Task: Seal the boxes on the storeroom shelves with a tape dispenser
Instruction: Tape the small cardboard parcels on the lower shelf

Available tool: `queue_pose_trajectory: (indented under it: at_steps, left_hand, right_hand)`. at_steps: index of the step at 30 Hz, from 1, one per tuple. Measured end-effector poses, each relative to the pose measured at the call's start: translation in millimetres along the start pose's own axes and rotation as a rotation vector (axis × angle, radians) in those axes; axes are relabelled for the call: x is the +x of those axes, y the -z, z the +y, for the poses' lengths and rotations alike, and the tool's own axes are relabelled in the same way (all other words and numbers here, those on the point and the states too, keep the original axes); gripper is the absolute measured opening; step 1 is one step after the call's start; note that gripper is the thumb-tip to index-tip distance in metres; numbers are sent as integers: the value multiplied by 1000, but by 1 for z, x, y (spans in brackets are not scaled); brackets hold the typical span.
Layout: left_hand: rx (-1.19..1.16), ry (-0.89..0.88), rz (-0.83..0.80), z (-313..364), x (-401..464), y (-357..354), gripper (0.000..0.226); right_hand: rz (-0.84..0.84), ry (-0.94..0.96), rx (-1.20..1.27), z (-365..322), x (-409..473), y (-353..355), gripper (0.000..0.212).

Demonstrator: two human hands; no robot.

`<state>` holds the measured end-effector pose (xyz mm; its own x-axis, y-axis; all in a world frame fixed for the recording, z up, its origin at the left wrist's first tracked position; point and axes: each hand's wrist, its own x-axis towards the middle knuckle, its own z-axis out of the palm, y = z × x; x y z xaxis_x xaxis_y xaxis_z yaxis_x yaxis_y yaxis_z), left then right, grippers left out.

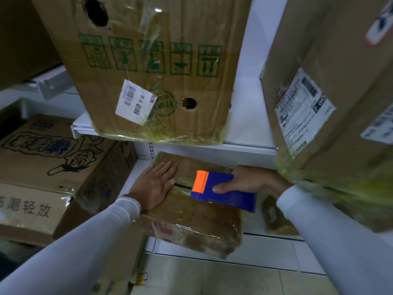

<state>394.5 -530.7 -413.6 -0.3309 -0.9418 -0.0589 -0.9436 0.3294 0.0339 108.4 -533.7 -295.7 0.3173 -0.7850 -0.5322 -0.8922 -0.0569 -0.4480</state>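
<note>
Now your left hand (156,184) presses flat, fingers straight, on the low shelf box (191,220) at six o'clock; your right hand (251,180) grips the tape dispenser (223,191) over its unsealed seam.

tape dispenser (223,193): blue, orange front edge
low box (191,222): brown, glossy clear film
upper box (148,60): brown, green symbols, white label
sleeves (85,241): white
shelf (244,99): white

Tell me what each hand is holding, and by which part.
Right hand grips the tape dispenser by its blue body. Left hand holds nothing; it presses flat on the box.
</note>
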Motion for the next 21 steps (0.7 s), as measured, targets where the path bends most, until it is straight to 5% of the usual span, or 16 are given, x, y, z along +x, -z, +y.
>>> queue_pose_trajectory:
  at_steps: [6,12,18,21]
  left_hand:
    - [0,-10,-16,-3,1,1,63]
    - [44,-20,-17,3,7,-3,60]
    - [105,-8,43,20,5,14,69]
    - [-151,-155,131,88,16,18,63]
  right_hand:
    - [-18,44,359,68,-37,9,20]
    - [-113,-50,427,141,-59,-5,31]
    - [-26,-78,402,152,-55,-25,75]
    - [17,-109,328,151,-48,-30,73]
